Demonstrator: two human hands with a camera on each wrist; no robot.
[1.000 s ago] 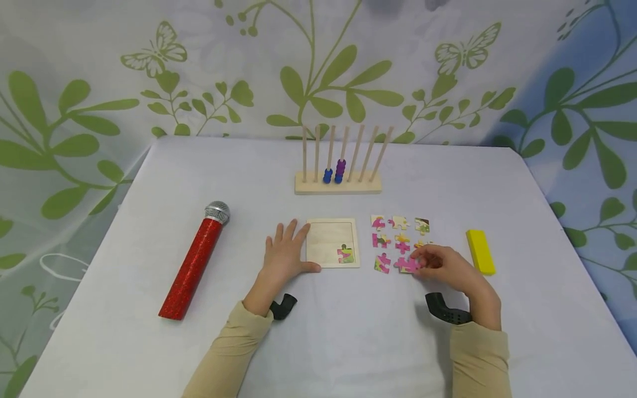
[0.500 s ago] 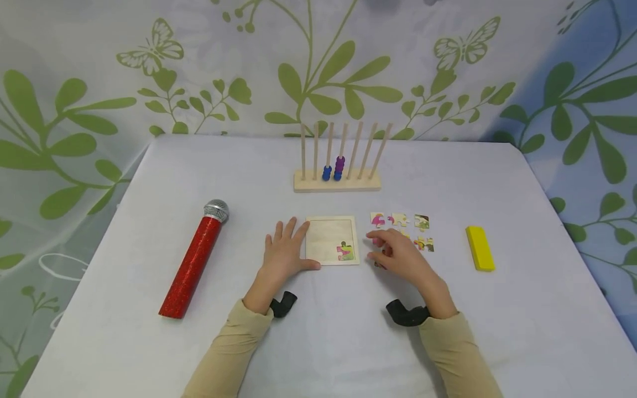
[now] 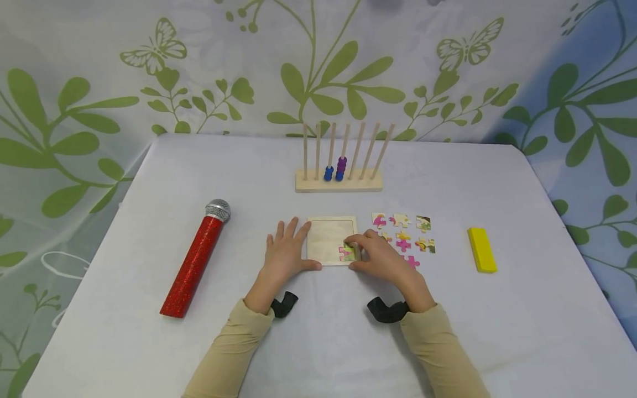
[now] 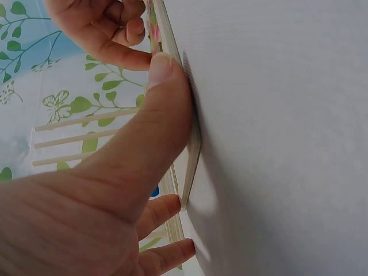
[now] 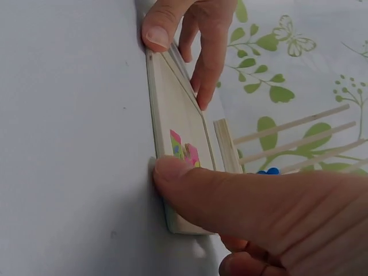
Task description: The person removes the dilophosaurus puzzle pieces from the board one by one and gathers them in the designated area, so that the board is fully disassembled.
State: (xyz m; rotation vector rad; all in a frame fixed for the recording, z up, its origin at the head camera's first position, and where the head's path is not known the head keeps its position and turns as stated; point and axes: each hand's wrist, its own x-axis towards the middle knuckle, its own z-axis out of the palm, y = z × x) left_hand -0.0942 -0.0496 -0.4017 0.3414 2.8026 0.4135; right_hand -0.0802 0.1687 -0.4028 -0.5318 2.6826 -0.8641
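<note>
A small square wooden puzzle board (image 3: 323, 237) lies on the white table, with a pink and green jigsaw piece (image 3: 344, 254) in its lower right corner. Along the board's left and near edges my left hand (image 3: 283, 251) rests with fingers spread and thumb stretched along the near side. My right hand (image 3: 385, 257) is at the opposite corner. Its bent index finger reaches over the piece, while the thumb (image 5: 172, 169) touches the board's near edge in the right wrist view. I cannot tell whether these two pinch the piece. Several loose jigsaw pieces (image 3: 403, 245) lie to the right, some hidden by this hand.
Behind the board stands a wooden abacus (image 3: 338, 186) with upright rods and blue and purple beads. A red glittery microphone (image 3: 196, 262) lies on the left. On the right is a yellow block (image 3: 481, 250). A leaf-print cloth (image 3: 199, 55) hangs behind the table.
My right hand has moved left from the loose pieces to the board's right corner. The pink piece it touched stays among the loose ones. My left hand has kept its place.
</note>
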